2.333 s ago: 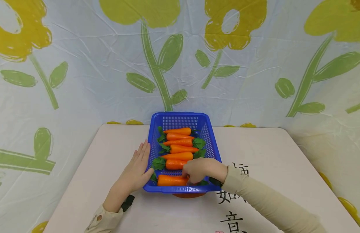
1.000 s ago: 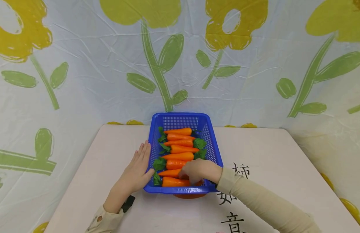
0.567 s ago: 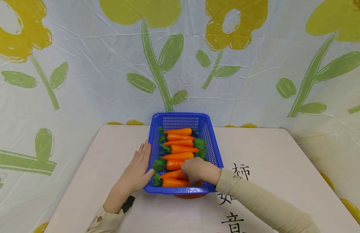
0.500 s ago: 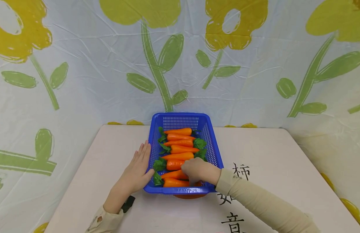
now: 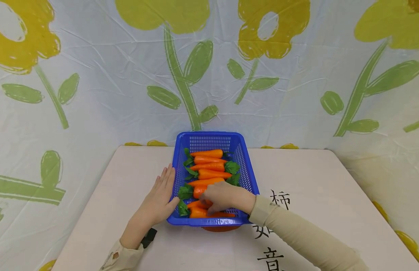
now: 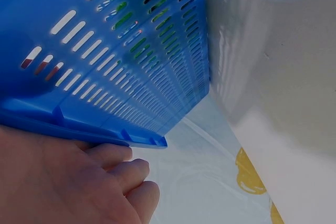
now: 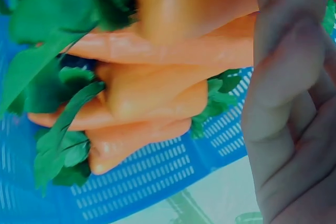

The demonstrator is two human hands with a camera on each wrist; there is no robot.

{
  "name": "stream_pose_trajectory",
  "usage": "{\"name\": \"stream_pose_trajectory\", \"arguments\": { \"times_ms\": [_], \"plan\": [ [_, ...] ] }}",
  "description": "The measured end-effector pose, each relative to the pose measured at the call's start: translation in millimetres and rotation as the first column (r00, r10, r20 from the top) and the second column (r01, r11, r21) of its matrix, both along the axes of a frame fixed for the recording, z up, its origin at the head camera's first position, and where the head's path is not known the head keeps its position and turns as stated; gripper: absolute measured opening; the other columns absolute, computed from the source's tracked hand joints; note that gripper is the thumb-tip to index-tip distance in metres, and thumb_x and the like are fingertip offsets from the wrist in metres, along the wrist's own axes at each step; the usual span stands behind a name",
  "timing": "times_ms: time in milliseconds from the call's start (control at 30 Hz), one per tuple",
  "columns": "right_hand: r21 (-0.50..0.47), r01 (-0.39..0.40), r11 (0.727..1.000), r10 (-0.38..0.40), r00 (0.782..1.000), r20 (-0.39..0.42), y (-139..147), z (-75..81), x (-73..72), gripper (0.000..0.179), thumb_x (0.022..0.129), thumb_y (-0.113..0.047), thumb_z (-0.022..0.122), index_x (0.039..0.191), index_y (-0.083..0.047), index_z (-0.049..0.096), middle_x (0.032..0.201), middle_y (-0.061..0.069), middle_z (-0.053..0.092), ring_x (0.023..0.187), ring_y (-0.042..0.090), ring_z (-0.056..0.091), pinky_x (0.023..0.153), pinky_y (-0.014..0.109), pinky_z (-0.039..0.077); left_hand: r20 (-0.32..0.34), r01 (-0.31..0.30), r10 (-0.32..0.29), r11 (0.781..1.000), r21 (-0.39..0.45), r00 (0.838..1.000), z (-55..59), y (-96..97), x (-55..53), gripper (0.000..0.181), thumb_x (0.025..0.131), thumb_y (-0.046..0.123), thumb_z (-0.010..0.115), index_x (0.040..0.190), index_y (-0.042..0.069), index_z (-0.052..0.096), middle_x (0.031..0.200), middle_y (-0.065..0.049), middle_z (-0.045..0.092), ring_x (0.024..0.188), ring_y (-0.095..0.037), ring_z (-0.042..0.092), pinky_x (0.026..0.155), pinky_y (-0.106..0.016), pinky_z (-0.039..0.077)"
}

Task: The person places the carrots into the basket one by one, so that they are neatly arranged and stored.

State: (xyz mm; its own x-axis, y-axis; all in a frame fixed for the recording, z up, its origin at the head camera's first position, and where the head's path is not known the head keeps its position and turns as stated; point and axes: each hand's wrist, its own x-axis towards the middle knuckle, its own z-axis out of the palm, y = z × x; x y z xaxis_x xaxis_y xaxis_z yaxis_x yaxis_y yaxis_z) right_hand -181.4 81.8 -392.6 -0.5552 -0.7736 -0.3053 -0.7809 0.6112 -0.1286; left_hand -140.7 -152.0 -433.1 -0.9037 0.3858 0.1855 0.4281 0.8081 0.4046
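Observation:
A blue plastic basket [image 5: 251, 175] holds several orange carrots with green leaves, lying crosswise in a row. My left hand [image 5: 156, 199] lies along its left side, fingers straight and touching the rim. In the left wrist view, those fingers [image 6: 126, 169] are just under the basket's rim. My right hand [image 5: 224, 195] reaches over the right side into the near end, its bent fingers and thumb at the two nearest carrots. The nearest carrot [image 5: 197, 213] shows on both sides of the thumb. In the right wrist view, the right fingers [image 7: 291, 72] are beside the carrots; their tips are not clear.
The basket stands on a pale table [image 5: 141, 162] with black characters [image 5: 271, 256] on its right half. A reddish-brown round edge [image 5: 221, 228] pokes out under the basket's front. Behind hangs a flower-patterned cloth [image 5: 128, 75].
A second carrot appeared at the near end, beyond the front one, after the oldest frame. Since half a second ago my right hand has slid left over them, while they stay nearly still. The left hand has not moved.

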Motion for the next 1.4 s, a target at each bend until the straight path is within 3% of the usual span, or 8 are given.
{"name": "stream_pose_trajectory", "arguments": {
  "times_ms": [100,267,400,633,800,967,1200,1400],
  "plan": [
    [0.003,-0.033,0.999,0.033,0.999,0.023,-3.9,-1.4,-1.2,0.036,0.086,-0.034,0.076,0.119,-0.024,0.067,0.075,-0.011,0.056,0.064,0.009,0.051,0.058,0.020,0.045,0.000,0.000,0.000,1.000,-0.002,1.000,-0.8,0.1,0.1,0.082,0.092,0.017,0.053,0.156,-0.007,0.007,0.164,-0.021,0.000,0.151,-0.038,0.003,0.118,-0.058,0.012],
    [0.038,-0.088,0.995,0.088,0.996,0.007,-10.9,-7.8,-1.7,0.049,0.088,-0.033,0.074,0.134,-0.029,0.059,0.080,-0.012,0.057,0.064,0.008,0.051,0.059,0.017,0.045,-0.001,-0.001,0.001,1.000,0.004,1.000,-2.2,0.6,0.5,0.082,0.091,0.016,0.053,0.155,-0.008,0.008,0.164,-0.021,0.002,0.150,-0.039,0.005,0.118,-0.057,0.012],
    [0.049,-0.093,0.994,0.093,0.996,0.004,-12.9,-10.5,-1.4,0.048,0.089,-0.033,0.073,0.135,-0.029,0.059,0.080,-0.012,0.059,0.064,0.008,0.052,0.058,0.017,0.046,-0.001,0.000,0.000,1.000,0.006,1.000,-3.1,1.6,0.6,0.083,0.091,0.016,0.054,0.155,-0.008,0.007,0.164,-0.021,0.002,0.150,-0.038,0.004,0.118,-0.057,0.011],
    [0.042,-0.041,0.998,0.039,0.998,0.042,-6.1,-10.3,-2.1,0.046,0.089,-0.031,0.074,0.133,-0.027,0.061,0.102,-0.013,0.067,0.079,0.006,0.058,0.078,0.023,0.053,-0.002,0.001,-0.001,1.000,0.013,1.000,-2.2,1.8,0.9,0.082,0.091,0.016,0.053,0.156,-0.007,0.007,0.164,-0.021,0.001,0.151,-0.038,0.003,0.118,-0.057,0.011],
    [0.044,-0.013,0.999,0.009,0.997,0.077,-2.3,-7.2,-1.8,0.044,0.089,-0.032,0.073,0.131,-0.026,0.060,0.102,-0.012,0.067,0.084,0.006,0.058,0.083,0.026,0.054,-0.006,-0.002,0.002,1.000,-0.001,1.000,-2.9,0.6,0.0,0.082,0.091,0.017,0.052,0.155,-0.008,0.007,0.164,-0.021,0.001,0.150,-0.040,0.006,0.118,-0.057,0.012],
    [0.036,-0.010,0.999,0.006,0.995,0.100,1.8,-4.1,-4.3,0.043,0.090,-0.032,0.073,0.130,-0.023,0.060,0.092,-0.012,0.065,0.077,0.006,0.057,0.077,0.023,0.053,0.005,0.005,-0.005,1.000,0.003,1.000,-2.4,1.4,-1.6,0.083,0.092,0.018,0.052,0.156,-0.007,0.006,0.165,-0.019,-0.002,0.151,-0.037,0.002,0.119,-0.056,0.011],
    [-0.049,0.010,0.999,-0.001,0.983,0.185,12.1,5.2,-9.3,0.044,0.092,-0.030,0.070,0.133,-0.019,0.061,0.104,-0.007,0.068,0.083,0.007,0.059,0.084,0.026,0.053,0.014,0.003,-0.003,1.000,0.008,1.000,2.1,1.3,0.4,0.082,0.092,0.017,0.052,0.156,-0.007,0.007,0.164,-0.020,-0.001,0.151,-0.038,0.002,0.119,-0.057,0.010],
    [-0.245,0.058,0.968,0.008,0.966,0.258,35.4,30.1,-13.3,0.033,0.095,-0.022,0.067,0.126,-0.013,0.062,0.087,-0.007,0.062,0.075,0.008,0.056,0.071,0.023,0.051,0.004,0.009,-0.009,1.000,0.000,1.000,1.3,-1.4,-0.3,0.082,0.091,0.017,0.052,0.155,-0.008,0.008,0.164,-0.022,0.003,0.150,-0.040,0.005,0.118,-0.057,0.011]
  ]
}}
